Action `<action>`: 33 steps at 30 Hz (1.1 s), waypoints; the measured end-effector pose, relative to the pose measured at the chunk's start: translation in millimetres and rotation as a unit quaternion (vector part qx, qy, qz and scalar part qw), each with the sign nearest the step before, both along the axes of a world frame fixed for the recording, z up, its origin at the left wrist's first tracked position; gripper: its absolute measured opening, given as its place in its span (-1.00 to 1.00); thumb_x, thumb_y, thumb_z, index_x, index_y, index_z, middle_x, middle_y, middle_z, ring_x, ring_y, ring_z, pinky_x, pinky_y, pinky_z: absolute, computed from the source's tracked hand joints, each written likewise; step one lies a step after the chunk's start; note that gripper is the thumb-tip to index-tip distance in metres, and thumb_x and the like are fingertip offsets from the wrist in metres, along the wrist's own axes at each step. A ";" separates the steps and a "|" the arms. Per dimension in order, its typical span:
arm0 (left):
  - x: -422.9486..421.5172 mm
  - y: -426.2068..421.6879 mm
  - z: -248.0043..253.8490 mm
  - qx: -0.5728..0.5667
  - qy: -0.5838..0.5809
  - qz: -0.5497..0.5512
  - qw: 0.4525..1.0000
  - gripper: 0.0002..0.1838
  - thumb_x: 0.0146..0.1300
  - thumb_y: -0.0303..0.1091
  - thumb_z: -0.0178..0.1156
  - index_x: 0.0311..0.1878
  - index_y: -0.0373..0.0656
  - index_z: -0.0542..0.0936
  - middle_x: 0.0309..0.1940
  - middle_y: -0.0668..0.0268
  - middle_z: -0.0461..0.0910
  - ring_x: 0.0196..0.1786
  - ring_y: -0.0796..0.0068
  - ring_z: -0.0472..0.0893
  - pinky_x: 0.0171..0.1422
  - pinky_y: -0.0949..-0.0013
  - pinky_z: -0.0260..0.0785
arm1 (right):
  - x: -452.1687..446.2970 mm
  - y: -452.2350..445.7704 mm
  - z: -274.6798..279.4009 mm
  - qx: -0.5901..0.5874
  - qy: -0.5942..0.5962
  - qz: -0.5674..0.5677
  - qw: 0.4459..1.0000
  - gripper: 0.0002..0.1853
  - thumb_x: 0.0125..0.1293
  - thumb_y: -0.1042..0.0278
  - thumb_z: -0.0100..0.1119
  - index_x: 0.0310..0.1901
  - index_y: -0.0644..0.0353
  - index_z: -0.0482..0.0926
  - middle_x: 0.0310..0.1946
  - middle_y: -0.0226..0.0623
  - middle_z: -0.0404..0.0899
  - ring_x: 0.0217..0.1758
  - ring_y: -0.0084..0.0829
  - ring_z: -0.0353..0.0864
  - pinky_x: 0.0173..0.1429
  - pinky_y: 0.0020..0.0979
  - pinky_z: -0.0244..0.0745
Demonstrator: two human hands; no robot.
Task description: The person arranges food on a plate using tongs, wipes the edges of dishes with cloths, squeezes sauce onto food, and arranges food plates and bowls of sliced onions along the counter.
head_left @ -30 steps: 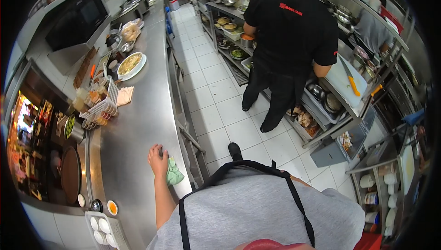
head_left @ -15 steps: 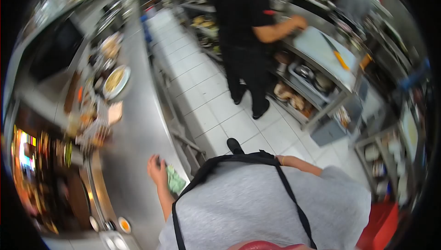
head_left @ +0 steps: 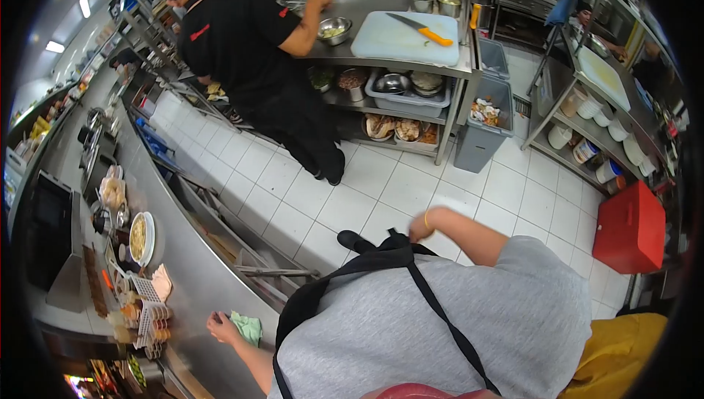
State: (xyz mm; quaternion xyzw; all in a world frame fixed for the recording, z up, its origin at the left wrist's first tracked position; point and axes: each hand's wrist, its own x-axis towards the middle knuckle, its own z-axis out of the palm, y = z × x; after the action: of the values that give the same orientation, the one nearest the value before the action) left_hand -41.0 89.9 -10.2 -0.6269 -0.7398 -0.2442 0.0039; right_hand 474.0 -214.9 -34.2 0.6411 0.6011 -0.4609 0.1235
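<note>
My left hand [head_left: 223, 326] is over the steel counter [head_left: 198, 267], its fingers curled. A small dark spot shows at the fingers, but I cannot make out what it is. Right beside that hand lies a crumpled light green cloth [head_left: 247, 328]. My right hand [head_left: 420, 228] is at waist height by the black apron [head_left: 400, 251], under a wrist with a yellow band. Its fingers are blurred and partly hidden. Farther up the counter are a pale folded cloth [head_left: 161, 282] and an oval white plate [head_left: 151, 241] of yellowish food.
White baskets [head_left: 152, 315] with bottles line the counter's left side. A co-worker in black [head_left: 249, 54] stands at a steel table with a cutting board [head_left: 374, 39] and an orange-handled knife [head_left: 422, 30]. Grey bins [head_left: 480, 146] and a red box [head_left: 629, 223] stand right on the tiled floor.
The view has swung, and more of the right side and far kitchen shows. My right forearm is more exposed. My left hand remains near the green cloth; the co-worker appears farther left.
</note>
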 end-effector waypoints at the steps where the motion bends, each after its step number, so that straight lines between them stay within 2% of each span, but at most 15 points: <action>1: 0.4 -2.2 0.6 -0.002 -0.003 0.008 1.000 -0.68 0.13 -0.16 0.10 -0.05 -0.02 0.51 -0.04 0.39 0.46 0.04 0.31 0.41 0.10 0.16 0.21 | 5.4 9.2 75.7 0.079 0.045 -0.028 0.995 -0.59 0.19 0.02 0.03 -0.12 0.20 0.54 -0.22 -0.17 0.59 -0.21 -0.29 0.53 -0.10 -0.30 0.38; 2: 1.1 -1.7 -0.1 -0.005 -0.007 0.016 1.000 -0.68 0.13 -0.16 0.10 -0.05 -0.02 0.51 -0.05 0.40 0.46 0.03 0.31 0.41 0.09 0.17 0.22 | 2.6 6.6 138.4 0.213 0.145 -0.172 0.951 -0.54 0.23 -0.05 0.02 -0.14 0.25 0.52 -0.29 -0.21 0.57 -0.25 -0.35 0.51 -0.16 -0.36 0.37; 3: -1.1 0.1 -1.6 -0.008 -0.010 0.014 1.000 -0.68 0.13 -0.16 0.09 -0.06 -0.02 0.51 -0.05 0.41 0.46 0.04 0.32 0.41 0.10 0.17 0.21 | 0.1 7.3 195.9 0.384 0.252 -0.153 0.875 -0.55 0.25 -0.04 0.04 -0.15 0.26 0.51 -0.34 -0.28 0.55 -0.29 -0.40 0.51 -0.19 -0.39 0.38; 4: -6.0 3.2 -5.2 -0.008 -0.008 0.006 1.000 -0.68 0.13 -0.16 0.09 -0.06 -0.02 0.51 -0.05 0.41 0.46 0.04 0.32 0.41 0.10 0.17 0.21 | -7.7 4.0 245.5 0.478 0.353 -0.147 0.791 -0.64 0.22 0.10 0.12 -0.15 0.25 0.51 -0.36 -0.35 0.54 -0.36 -0.50 0.49 -0.25 -0.43 0.38; 5: -11.5 6.6 -9.8 -0.013 -0.012 0.005 1.000 -0.67 0.13 -0.12 0.08 -0.05 0.01 0.52 -0.03 0.41 0.45 0.05 0.31 0.41 0.11 0.17 0.21 | -12.6 -6.0 291.7 0.511 0.410 -0.094 0.749 -0.65 0.16 0.14 0.21 -0.16 0.24 0.52 -0.41 -0.42 0.52 -0.38 -0.59 0.47 -0.31 -0.49 0.37; 6: -13.0 9.2 -11.2 -0.018 -0.016 0.005 1.000 -0.66 0.12 -0.09 0.06 -0.05 0.05 0.52 -0.01 0.41 0.44 0.07 0.31 0.41 0.13 0.16 0.21 | -15.7 -11.2 319.6 0.558 0.442 0.014 0.702 -0.65 0.12 0.15 0.27 -0.19 0.25 0.53 -0.45 -0.43 0.51 -0.43 -0.64 0.45 -0.36 -0.58 0.33; 7: -5.2 3.9 -5.8 -0.008 -0.013 0.014 1.000 -0.69 0.14 -0.16 0.08 -0.06 -0.02 0.51 -0.06 0.41 0.46 0.04 0.34 0.42 0.11 0.18 0.21 | -22.8 -19.1 345.9 0.572 0.469 0.093 0.667 -0.49 0.08 -0.09 0.24 -0.30 0.33 0.55 -0.42 -0.32 0.51 -0.52 -0.48 0.42 -0.49 -0.52 0.32; 9: -7.7 4.1 -8.2 -0.008 -0.013 0.011 1.000 -0.69 0.14 -0.16 0.08 -0.06 -0.02 0.51 -0.06 0.40 0.46 0.03 0.34 0.42 0.11 0.18 0.21 | -35.4 -27.3 370.7 0.600 0.461 0.206 0.621 -0.53 0.11 -0.07 0.22 -0.32 0.29 0.54 -0.45 -0.31 0.49 -0.56 -0.45 0.39 -0.55 -0.52 0.27; 13: -20.4 12.5 -20.9 -0.003 -0.030 -0.006 1.000 -0.68 0.13 -0.16 0.08 -0.06 -0.02 0.52 -0.06 0.37 0.46 0.01 0.33 0.43 0.11 0.21 0.22 | -53.3 -29.2 395.4 0.623 0.440 0.274 0.586 -0.57 0.12 -0.02 0.22 -0.34 0.28 0.53 -0.48 -0.31 0.47 -0.58 -0.44 0.37 -0.56 -0.51 0.25; 25: -28.1 23.7 -32.1 0.032 -0.005 -0.017 0.999 -0.70 0.13 -0.16 0.10 -0.11 -0.06 0.55 -0.10 0.33 0.50 -0.08 0.30 0.51 0.00 0.22 0.32 | -57.3 -35.5 383.1 0.672 0.416 0.300 0.535 -0.69 0.14 0.12 0.22 -0.41 0.24 0.49 -0.57 -0.34 0.38 -0.63 -0.42 0.32 -0.60 -0.49 0.17; 29: -32.7 27.6 -36.0 0.041 0.014 -0.012 0.999 -0.70 0.14 -0.14 0.09 -0.12 -0.06 0.55 -0.10 0.33 0.50 -0.08 0.29 0.51 -0.01 0.22 0.32 | -51.4 -14.9 377.0 0.643 0.471 0.328 0.508 -0.73 0.15 0.17 0.23 -0.43 0.23 0.48 -0.60 -0.35 0.36 -0.65 -0.41 0.30 -0.62 -0.49 0.15; 32: -29.8 23.7 -34.0 0.033 0.008 -0.007 0.999 -0.70 0.14 -0.14 0.08 -0.12 -0.06 0.55 -0.10 0.33 0.50 -0.08 0.29 0.51 -0.02 0.21 0.32 | -47.4 -8.2 375.4 0.668 0.444 0.261 0.538 -0.70 0.13 0.20 0.22 -0.58 0.11 0.34 -0.65 -0.38 0.26 -0.65 -0.40 0.26 -0.60 -0.44 0.14; 33: -27.4 22.5 -32.2 0.031 0.006 -0.010 0.999 -0.70 0.14 -0.13 0.08 -0.12 -0.06 0.55 -0.11 0.33 0.50 -0.08 0.29 0.51 -0.02 0.21 0.32 | -51.7 -8.8 375.6 0.778 0.296 0.227 0.506 -0.72 0.10 0.21 0.21 -0.59 0.08 0.32 -0.66 -0.41 0.23 -0.64 -0.41 0.29 -0.61 -0.43 0.15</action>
State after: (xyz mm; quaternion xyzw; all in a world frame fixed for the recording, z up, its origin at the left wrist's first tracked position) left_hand -68.3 112.5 -42.4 -0.6351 -0.7257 -0.2633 0.0253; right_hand 422.3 -223.7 341.4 0.1473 0.8446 0.0722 -0.5097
